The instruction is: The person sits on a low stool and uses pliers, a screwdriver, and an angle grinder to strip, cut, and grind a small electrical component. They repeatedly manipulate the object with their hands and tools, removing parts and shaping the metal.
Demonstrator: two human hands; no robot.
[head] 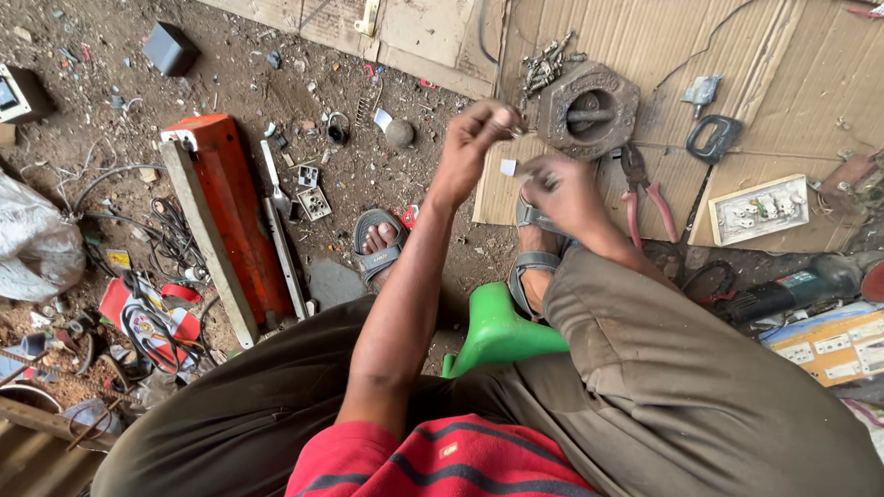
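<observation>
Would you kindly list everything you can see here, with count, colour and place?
small white piece: one, white, between the two hands
metal casting: one, rusty grey, on the cardboard beyond the hands
bolts: a heap, grey, left of the casting
pliers: one, red handles, right of the hands
cardboard: sheets, brown, top right
socket plate: one, white, right on the cardboard
power tool: one, green and black, right edge
orange panel: one, orange, on the dirt at left
stool: one, green, under the person
sandals: two, grey, on the feet
left hand: raised, fingers pinched
right hand: by the white piece
</observation>
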